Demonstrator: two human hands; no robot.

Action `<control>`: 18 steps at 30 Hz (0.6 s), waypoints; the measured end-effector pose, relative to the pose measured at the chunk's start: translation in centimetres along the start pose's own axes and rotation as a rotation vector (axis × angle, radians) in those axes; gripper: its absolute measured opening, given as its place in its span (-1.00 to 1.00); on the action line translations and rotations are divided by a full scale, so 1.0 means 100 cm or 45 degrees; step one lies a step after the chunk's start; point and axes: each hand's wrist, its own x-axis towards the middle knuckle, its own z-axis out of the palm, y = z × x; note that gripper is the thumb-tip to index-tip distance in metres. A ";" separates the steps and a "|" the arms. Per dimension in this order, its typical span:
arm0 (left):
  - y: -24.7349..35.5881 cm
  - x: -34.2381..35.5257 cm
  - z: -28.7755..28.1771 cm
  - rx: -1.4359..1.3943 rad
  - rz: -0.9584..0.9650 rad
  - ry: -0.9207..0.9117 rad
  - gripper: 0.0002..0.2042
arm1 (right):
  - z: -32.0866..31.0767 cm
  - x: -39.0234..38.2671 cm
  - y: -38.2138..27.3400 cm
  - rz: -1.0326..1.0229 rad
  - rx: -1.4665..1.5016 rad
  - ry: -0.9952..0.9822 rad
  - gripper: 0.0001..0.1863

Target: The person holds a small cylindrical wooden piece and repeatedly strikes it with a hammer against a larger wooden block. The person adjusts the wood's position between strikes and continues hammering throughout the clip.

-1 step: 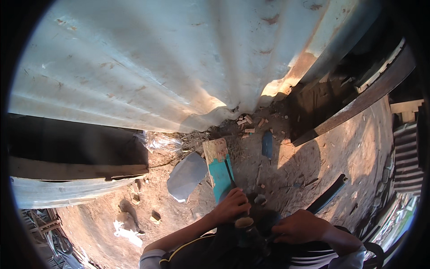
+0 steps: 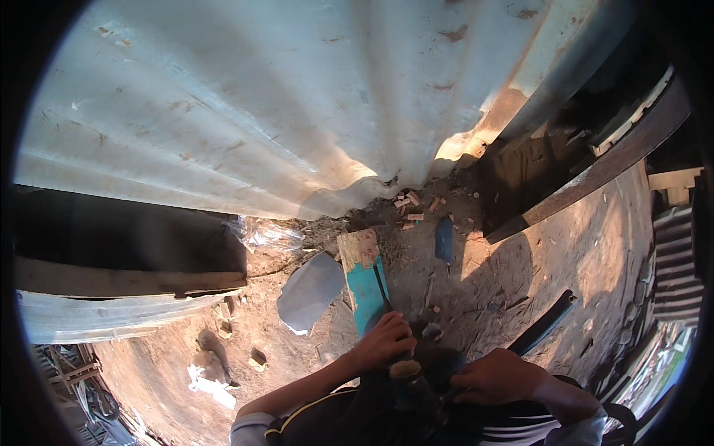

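Near the lower middle, my left hand (image 2: 383,339) is closed, its fingers curled round the lower end of a thin dark bar (image 2: 381,284). The bar slants up over a board (image 2: 363,286) with turquoise paint and a bare wood end, lying on the ground. My right hand (image 2: 500,376) is closed at my lap, its fingertips against something dark lost in shadow. Between the hands a dark round-bodied object with a tan round top (image 2: 406,369) stands out from my dark clothes. Its kind is unclear.
Corrugated metal sheeting (image 2: 245,111) fills the area ahead. A grey flat slab (image 2: 309,293) lies left of the board. To the right lie a blue piece (image 2: 444,239) and a long dark strip (image 2: 547,322). Wood scraps (image 2: 413,199) litter the dirt ground. A wooden beam (image 2: 595,175) rises at right.
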 end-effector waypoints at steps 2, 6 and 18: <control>0.000 0.000 -0.005 0.021 0.006 -0.011 -0.81 | -0.002 0.003 -0.002 -0.002 -0.018 -0.036 -0.71; -0.001 0.002 -0.013 0.016 0.019 -0.022 -0.80 | -0.002 0.005 -0.004 0.007 -0.051 -0.057 -0.72; -0.003 0.003 -0.012 0.062 0.034 -0.024 -0.81 | -0.005 0.008 -0.005 0.022 -0.041 -0.044 -0.73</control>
